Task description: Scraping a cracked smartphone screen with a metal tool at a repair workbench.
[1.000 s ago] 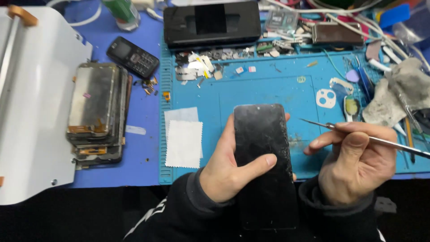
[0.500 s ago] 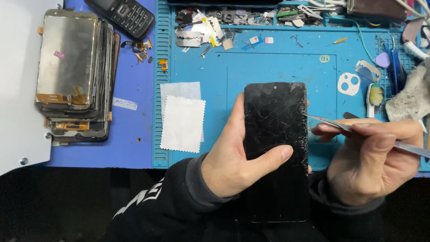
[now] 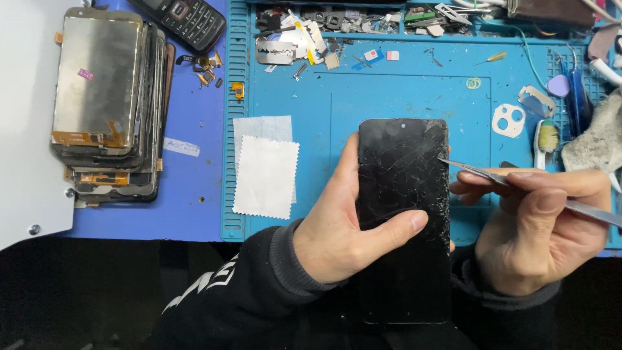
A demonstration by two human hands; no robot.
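A black smartphone (image 3: pixel 402 194) with a cracked screen is held upright over the blue work mat (image 3: pixel 402 97). My left hand (image 3: pixel 343 227) grips it from the left, thumb laid across the glass. My right hand (image 3: pixel 538 227) holds metal tweezers (image 3: pixel 479 172). Their tip touches the phone's right edge near the cracked glass.
Two white cloth wipes (image 3: pixel 265 172) lie left of the phone. A stack of old screen panels (image 3: pixel 107 104) sits at the far left, with a black keypad phone (image 3: pixel 188 23) above it. Small parts and blades (image 3: pixel 304 39) litter the mat's top. A camera-frame part (image 3: pixel 508 120) and tools (image 3: pixel 544 139) lie right.
The view has shifted so the bench sits higher and closer. The tweezers' tip has moved left to the phone's right edge. My left hand keeps its grip.
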